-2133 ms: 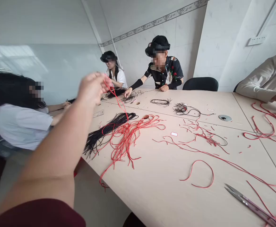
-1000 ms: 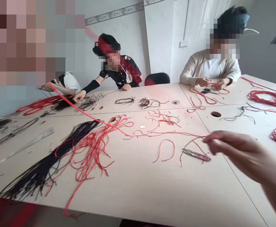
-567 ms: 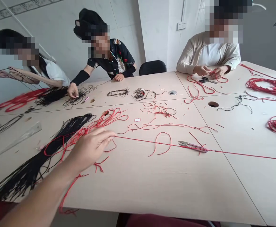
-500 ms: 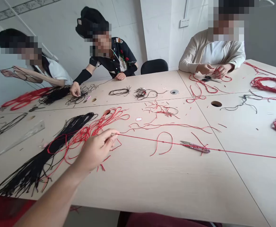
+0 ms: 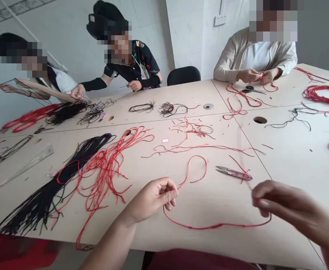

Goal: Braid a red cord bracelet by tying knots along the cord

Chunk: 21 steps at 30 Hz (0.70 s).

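A thin red cord [image 5: 218,226] with small knots hangs slack in a shallow curve between my two hands. My left hand [image 5: 157,198] pinches one end between thumb and fingers. At the right, my right hand [image 5: 279,202], slightly blurred, has its fingers closed on the other end. A faint blurred strand rises from it. Beyond my hands, thread snips [image 5: 233,173] with pinkish handles lie on the table beside a short red cord piece. A looped red cord [image 5: 197,156] rests just past my left hand.
On the table [image 5: 142,168] lie a black cord bundle [image 5: 60,180], tangled red cords [image 5: 104,161] and red scraps [image 5: 195,129]. Three people sit across, handling cords. Coiled red cord [image 5: 322,93] is at the far right. Black scissors [image 5: 251,89] lie near the right person.
My right hand has come into view from the right. My left hand has moved closer and to the right. The cord, stretched straight before, now sags.
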Each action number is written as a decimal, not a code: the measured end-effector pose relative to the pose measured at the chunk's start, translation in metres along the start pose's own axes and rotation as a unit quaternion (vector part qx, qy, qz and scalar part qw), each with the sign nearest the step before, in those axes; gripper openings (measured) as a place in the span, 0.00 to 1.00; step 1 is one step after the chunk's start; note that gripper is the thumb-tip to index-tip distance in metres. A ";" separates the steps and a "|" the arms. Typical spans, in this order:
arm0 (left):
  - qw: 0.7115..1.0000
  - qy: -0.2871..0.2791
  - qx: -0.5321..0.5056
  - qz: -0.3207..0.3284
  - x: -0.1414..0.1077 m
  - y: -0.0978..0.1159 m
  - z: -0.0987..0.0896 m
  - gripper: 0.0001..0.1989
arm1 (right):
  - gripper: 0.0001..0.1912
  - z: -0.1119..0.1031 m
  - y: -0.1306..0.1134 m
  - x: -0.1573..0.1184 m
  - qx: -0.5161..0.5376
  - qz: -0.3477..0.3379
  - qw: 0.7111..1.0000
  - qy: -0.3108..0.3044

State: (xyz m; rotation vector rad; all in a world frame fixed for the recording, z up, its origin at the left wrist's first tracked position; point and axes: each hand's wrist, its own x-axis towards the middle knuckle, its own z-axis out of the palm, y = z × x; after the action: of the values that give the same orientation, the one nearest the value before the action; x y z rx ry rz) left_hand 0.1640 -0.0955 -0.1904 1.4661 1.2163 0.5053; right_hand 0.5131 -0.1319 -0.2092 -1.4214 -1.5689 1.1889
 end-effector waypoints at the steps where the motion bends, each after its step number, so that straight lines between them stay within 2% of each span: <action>1: 1.000 0.004 0.028 -0.009 -0.001 -0.007 0.001 0.11 | 0.19 0.010 0.003 0.001 -0.004 0.027 0.999 -0.040; 3: 0.996 0.028 0.088 -0.021 -0.005 -0.018 0.001 0.09 | 0.15 0.022 0.009 0.001 -0.065 0.079 0.992 -0.068; 5: 0.987 0.063 0.145 -0.019 -0.007 -0.024 0.001 0.13 | 0.15 0.028 0.013 -0.001 -0.147 0.100 0.983 -0.049; 9: 0.967 0.098 0.231 0.034 0.001 -0.020 0.015 0.11 | 0.15 0.036 0.017 0.002 -0.232 0.054 0.971 -0.013; 13: 0.952 0.073 0.283 0.090 0.018 -0.017 0.037 0.06 | 0.11 0.050 0.020 0.013 -0.246 0.019 0.969 -0.013; 16: 0.942 0.068 0.304 0.125 0.023 -0.015 0.044 0.11 | 0.12 0.054 0.017 0.017 -0.236 -0.009 0.972 -0.007; 21: 0.935 0.045 0.289 0.199 0.016 -0.001 0.047 0.08 | 0.13 0.054 -0.015 0.018 -0.177 -0.075 0.980 0.053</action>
State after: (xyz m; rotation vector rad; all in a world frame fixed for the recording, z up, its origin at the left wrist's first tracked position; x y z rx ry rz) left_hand 0.2089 -0.1034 -0.2099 2.2415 1.1965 0.5096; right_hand 0.4553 -0.1235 -0.2149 -1.5276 -1.8400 0.7577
